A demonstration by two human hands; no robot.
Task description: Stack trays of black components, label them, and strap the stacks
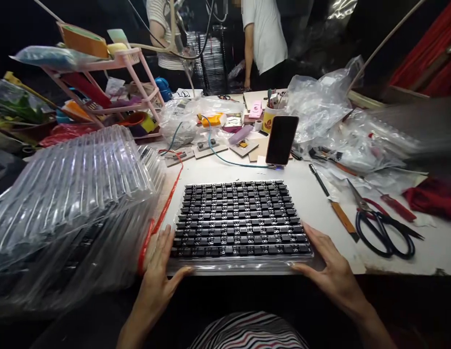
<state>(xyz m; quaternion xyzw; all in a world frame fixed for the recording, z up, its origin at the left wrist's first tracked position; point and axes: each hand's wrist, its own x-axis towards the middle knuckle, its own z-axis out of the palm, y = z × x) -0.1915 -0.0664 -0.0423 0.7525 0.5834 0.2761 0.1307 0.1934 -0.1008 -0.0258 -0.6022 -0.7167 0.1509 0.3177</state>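
Observation:
A clear plastic tray (243,265) lies at the front edge of the white table, filled with rows of small black electronic parts (240,220) that show rows of pins. My left hand (160,269) grips the tray's near left corner, fingers along the side and thumb on the front rim. At the near right corner, my right hand (329,266) holds it the same way. Close to my left hand runs a red cord (163,213). A tall stack of clear ribbed trays (83,179) stands to the left, with dark parts visible in some lower ones.
Scissors (383,230), a box cutter (344,218) and a pen (319,179) lie at the right. Behind the tray stands a phone (282,140). Plastic bags (320,106) heap up back right; a pink rack (127,60) is back left. Two people stand beyond the table.

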